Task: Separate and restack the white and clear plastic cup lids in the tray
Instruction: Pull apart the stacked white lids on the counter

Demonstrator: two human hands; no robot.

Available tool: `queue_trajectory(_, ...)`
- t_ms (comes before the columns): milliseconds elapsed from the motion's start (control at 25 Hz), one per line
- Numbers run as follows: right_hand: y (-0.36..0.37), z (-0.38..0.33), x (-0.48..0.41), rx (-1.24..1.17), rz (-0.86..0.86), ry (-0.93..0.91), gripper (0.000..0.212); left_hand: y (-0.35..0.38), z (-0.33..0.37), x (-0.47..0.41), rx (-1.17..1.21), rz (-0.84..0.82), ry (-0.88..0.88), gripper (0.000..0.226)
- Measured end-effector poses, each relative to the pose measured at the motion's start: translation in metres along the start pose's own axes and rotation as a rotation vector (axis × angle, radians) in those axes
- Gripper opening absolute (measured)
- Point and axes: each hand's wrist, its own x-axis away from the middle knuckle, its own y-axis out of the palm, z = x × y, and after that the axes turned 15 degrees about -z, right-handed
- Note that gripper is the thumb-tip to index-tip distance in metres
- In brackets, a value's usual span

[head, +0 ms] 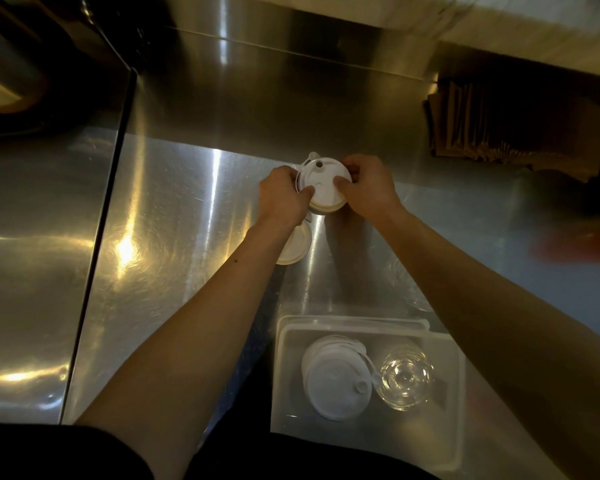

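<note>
- I see both hands meeting over the steel counter (pixel 174 209), just above centre, gripping a white lid stack (pixel 324 183) from opposite sides.
- My left hand (pixel 283 197) clamps the stack's 9 o'clock edge, thumb curled over the top face; my right hand (pixel 369 187) pinches the 3 o'clock edge, thumb pressed on top.
- At 7 o'clock of that stack, another white lid (pixel 293 245) lies flat on the counter, half hidden by my left forearm.
- The tray (pixel 444 410) sits at 6 o'clock, near me, holding a white lid pile (pixel 335 377) with clear lids (pixel 404 379) just beside it at 3 o'clock.
- Brown paper bags (pixel 499 126) stand at 2 o'clock, well apart.
- More clear plastic shows at the right forearm's edge; I cannot tell what.
</note>
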Motion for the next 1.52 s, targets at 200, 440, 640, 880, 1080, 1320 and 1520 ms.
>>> queue_trajectory(200, 0.002, 0.002, -0.002, 0.037, 0.024, 0.009, 0.030, 0.001, 0.001, -0.002, -0.040, 0.007, 0.019, 0.030)
queue_trajectory(440, 0.008, 0.009, -0.004, 0.051, 0.039, -0.002, 0.030, 0.001, 0.000, 0.001, -0.018, 0.037, 0.059, 0.039)
queue_trajectory(640, 0.011, 0.013, -0.006, 0.070, 0.029, 0.015, 0.031, 0.003, -0.005, -0.002, 0.017, 0.037, 0.077, 0.044)
queue_trajectory(880, 0.016, 0.008, -0.002, 0.012, 0.044, 0.062, 0.034, 0.003, -0.008, -0.003, -0.006, 0.047, 0.084, 0.031)
queue_trajectory(1080, 0.017, 0.000, 0.005, 0.027, 0.059, 0.090, 0.034, 0.000, -0.003, 0.000, -0.114, 0.029, 0.085, 0.029)
queue_trajectory(1320, 0.009, 0.000, 0.026, -0.088, 0.024, 0.143, 0.046, -0.010, -0.002, 0.013, -0.133, -0.057, 0.085, 0.035)
queue_trajectory(1520, 0.003, -0.003, 0.051, -0.155, 0.072, 0.119, 0.053, -0.023, -0.006, 0.036, -0.112, -0.005, 0.096, 0.036)
